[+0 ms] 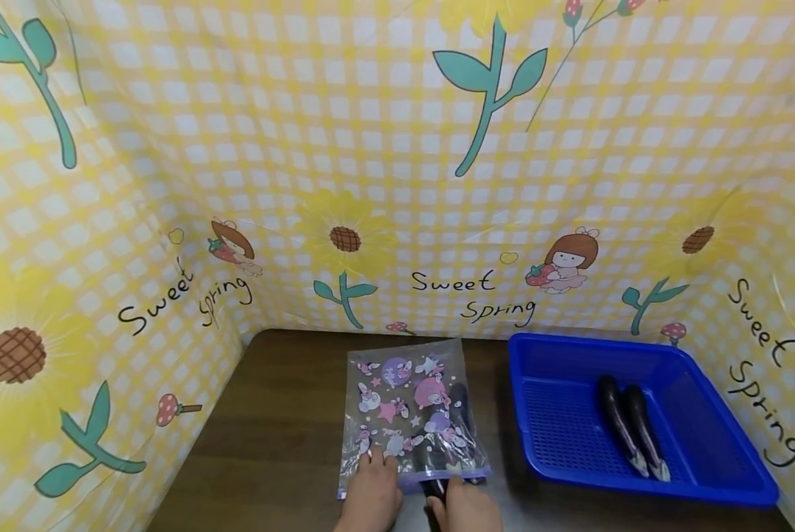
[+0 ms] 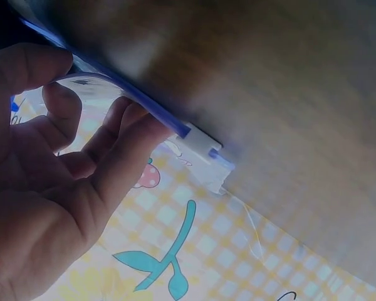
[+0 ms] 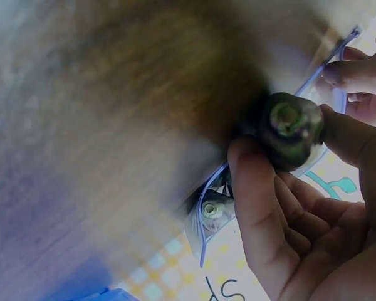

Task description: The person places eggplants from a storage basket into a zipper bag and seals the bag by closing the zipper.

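A clear zip bag (image 1: 387, 410) with pink and purple cartoon prints lies flat on the table, its purple-edged mouth toward me. My left hand (image 1: 374, 491) pinches the film at the mouth; the left wrist view shows a white slider (image 2: 200, 143) on the purple zip strip. With thumb and fingers, my right hand (image 1: 467, 510) grips an eggplant (image 3: 288, 128) by its stem end, and its dark body reaches in at the bag's mouth. Another eggplant (image 1: 462, 403) lies inside the bag along the right side, its stem end (image 3: 212, 210) near the opening.
To the right stands a blue plastic basket (image 1: 550, 414) with two eggplants (image 1: 617, 421) side by side in it. The brown wooden table (image 1: 271, 421) extends left of the bag. A yellow checked cloth (image 1: 384, 148) hangs behind and at both sides.
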Demonstrator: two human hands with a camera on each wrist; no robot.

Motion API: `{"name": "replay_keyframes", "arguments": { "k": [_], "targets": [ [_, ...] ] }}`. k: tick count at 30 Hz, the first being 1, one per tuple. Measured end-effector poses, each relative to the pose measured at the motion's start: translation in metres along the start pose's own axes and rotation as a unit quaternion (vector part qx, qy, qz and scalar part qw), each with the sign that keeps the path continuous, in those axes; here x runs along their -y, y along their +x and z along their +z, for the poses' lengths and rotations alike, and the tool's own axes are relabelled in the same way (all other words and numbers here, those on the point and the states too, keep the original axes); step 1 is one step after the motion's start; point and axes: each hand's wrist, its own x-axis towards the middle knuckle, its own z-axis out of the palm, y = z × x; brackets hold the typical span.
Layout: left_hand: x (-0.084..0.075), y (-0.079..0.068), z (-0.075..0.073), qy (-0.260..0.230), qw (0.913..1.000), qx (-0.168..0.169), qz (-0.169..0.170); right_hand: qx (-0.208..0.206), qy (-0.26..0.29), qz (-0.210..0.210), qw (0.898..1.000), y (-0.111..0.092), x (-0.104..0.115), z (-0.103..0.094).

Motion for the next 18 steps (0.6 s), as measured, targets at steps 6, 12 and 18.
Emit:
{"name": "replay_keyframes", "arguments": {
  "k": [6,12,18],
  "targets": [
    [0.0005,-0.0015,-0.0002,-0.001,0.9999,0.013,0.004,-0.044,-0.030,-0.001,0.999,0.0008,0.0003,0.0034],
    [0.0009,-0.0019,-0.0013,0.004,0.9999,0.009,0.008,-0.038,-0.036,-0.002,0.999,0.0027,-0.0021,0.0037],
    [0.0033,-0.0015,-0.0007,0.005,0.9999,0.001,0.015,0.000,-0.021,0.005,1.000,0.0008,-0.0070,0.0007]
  ]
}}
